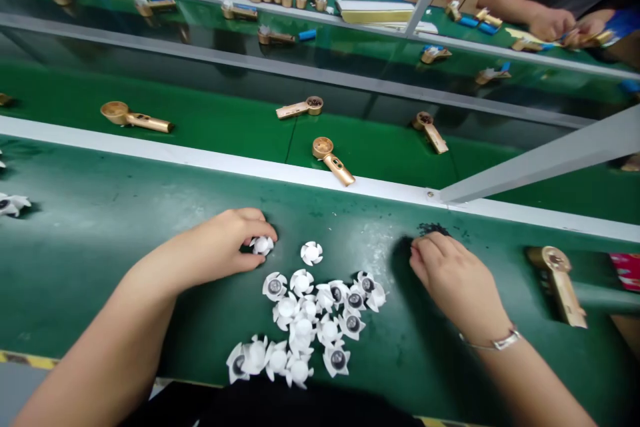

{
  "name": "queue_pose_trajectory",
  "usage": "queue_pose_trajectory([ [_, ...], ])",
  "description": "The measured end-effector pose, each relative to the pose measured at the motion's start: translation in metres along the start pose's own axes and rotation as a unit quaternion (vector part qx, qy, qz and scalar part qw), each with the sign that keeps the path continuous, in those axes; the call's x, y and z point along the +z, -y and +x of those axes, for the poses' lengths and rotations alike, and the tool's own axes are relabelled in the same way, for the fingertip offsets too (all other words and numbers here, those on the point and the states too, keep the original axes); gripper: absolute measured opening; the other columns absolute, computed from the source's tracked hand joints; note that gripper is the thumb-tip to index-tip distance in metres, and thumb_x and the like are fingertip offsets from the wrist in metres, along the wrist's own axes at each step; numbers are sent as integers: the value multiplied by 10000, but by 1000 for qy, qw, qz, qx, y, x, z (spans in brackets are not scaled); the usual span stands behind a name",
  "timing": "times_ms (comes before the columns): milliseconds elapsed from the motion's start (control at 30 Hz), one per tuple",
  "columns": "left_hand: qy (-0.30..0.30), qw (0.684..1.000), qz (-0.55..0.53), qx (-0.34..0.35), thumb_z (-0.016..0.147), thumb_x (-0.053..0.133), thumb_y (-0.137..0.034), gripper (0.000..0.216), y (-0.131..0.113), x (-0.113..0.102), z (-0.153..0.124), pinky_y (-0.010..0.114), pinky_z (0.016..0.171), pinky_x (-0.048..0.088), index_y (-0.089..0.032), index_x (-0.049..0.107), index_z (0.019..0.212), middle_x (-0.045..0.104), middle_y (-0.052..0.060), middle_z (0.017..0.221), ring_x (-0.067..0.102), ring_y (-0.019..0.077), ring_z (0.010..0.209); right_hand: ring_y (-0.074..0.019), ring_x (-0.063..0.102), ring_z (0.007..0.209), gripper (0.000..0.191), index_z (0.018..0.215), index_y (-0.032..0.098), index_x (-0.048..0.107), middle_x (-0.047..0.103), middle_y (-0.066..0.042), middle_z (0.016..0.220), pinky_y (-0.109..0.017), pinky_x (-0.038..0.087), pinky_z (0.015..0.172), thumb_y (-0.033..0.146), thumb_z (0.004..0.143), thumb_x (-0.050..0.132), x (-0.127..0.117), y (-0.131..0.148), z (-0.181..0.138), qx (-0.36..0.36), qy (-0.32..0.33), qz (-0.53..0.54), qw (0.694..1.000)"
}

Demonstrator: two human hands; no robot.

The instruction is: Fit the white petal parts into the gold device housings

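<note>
My left hand [235, 240] has its thumb and fingers around a small white fan wheel [261, 245] at the table surface. Just right of it lies another white fan wheel [311, 253], on its own. A loose heap of white fan wheels [303, 332] spreads towards my body, some showing a dark round hub. On the right, my right hand [453, 277] is closed with its fingertips pinched low over the table, beside a scatter of tiny black pieces [434, 229]. Anything between those fingertips is hidden.
A gold fan housing [563, 283] lies right of my right hand. Beyond the white rail [220, 163], several gold fan housings [334, 160] lie on a green belt [230, 133]. A slanted metal post [540, 153] rises at right. Across the belt, other people's hands [560, 25] work on parts.
</note>
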State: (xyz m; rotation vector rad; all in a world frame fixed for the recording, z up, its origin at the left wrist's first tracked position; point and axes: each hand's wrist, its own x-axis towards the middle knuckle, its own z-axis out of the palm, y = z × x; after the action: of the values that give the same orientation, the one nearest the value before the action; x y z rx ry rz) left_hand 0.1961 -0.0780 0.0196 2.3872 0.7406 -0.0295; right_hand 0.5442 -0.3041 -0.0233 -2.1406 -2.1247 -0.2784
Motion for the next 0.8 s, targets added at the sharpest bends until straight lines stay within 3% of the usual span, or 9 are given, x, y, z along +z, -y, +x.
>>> queue_pose_trajectory([
  [100, -43, 999, -11, -22, 879, 668, -341, 372, -6, -2, 1, 332, 807, 554, -249, 714, 1236, 714, 75, 1178, 689, 199, 867, -223, 569, 742, 133, 858, 183, 567, 595, -81, 827, -367, 468, 684, 214, 970, 503, -7, 7, 13, 13, -6, 34, 999],
  [200, -117, 978, -167, -33, 850, 740, -358, 407, -23, 2, 1, 297, 747, 578, -244, 714, 1241, 729, 69, 1122, 685, 166, 826, -179, 561, 744, 71, 902, 213, 535, 574, -40, 848, -311, 464, 651, 193, 963, 505, -29, 41, 38, 70, -33, 197, 977],
  [267, -121, 927, -354, -38, 816, 794, -316, 394, -36, 8, 1, 255, 736, 597, -238, 731, 1198, 754, 55, 1058, 715, 157, 868, -149, 565, 758, 86, 932, 225, 536, 573, -19, 866, -277, 471, 654, 166, 974, 490, -47, 74, 58, 67, -36, 333, 940],
  [367, -86, 802, -590, -30, 735, 866, -185, 419, -50, 18, 1, 220, 766, 618, -230, 739, 1132, 785, 20, 951, 755, 135, 861, -121, 574, 797, 122, 948, 228, 542, 582, -9, 902, -252, 485, 694, 128, 984, 482, -66, 116, 87, 10, -14, 461, 887],
  [433, -78, 740, -668, -16, 693, 884, -114, 423, -55, 23, 2, 197, 748, 622, -226, 749, 1078, 789, -5, 879, 765, 119, 807, -111, 571, 804, 123, 952, 222, 550, 588, -7, 909, -239, 478, 697, 108, 972, 507, -71, 133, 100, -20, -23, 466, 884],
  [500, -89, 703, -705, -10, 674, 888, -83, 408, -56, 24, 2, 187, 724, 625, -216, 760, 1038, 786, -17, 826, 769, 115, 764, -110, 570, 801, 121, 960, 216, 555, 596, -10, 903, -233, 469, 684, 98, 958, 531, -73, 140, 106, -33, -50, 437, 898],
  [600, -103, 691, -715, -22, 631, 910, -80, 409, -55, 22, 1, 210, 719, 635, -187, 770, 1001, 788, -5, 797, 763, 123, 707, -123, 584, 794, 124, 957, 217, 552, 607, -16, 885, -245, 474, 675, 94, 949, 541, -72, 142, 108, -30, -74, 405, 911],
  [800, -131, 716, -684, -44, 602, 930, -124, 412, -56, 21, -1, 275, 738, 658, -184, 793, 986, 800, 34, 847, 769, 169, 732, -163, 617, 759, 122, 951, 245, 551, 629, -34, 868, -297, 494, 648, 126, 956, 524, -70, 147, 108, -13, -81, 361, 929],
])
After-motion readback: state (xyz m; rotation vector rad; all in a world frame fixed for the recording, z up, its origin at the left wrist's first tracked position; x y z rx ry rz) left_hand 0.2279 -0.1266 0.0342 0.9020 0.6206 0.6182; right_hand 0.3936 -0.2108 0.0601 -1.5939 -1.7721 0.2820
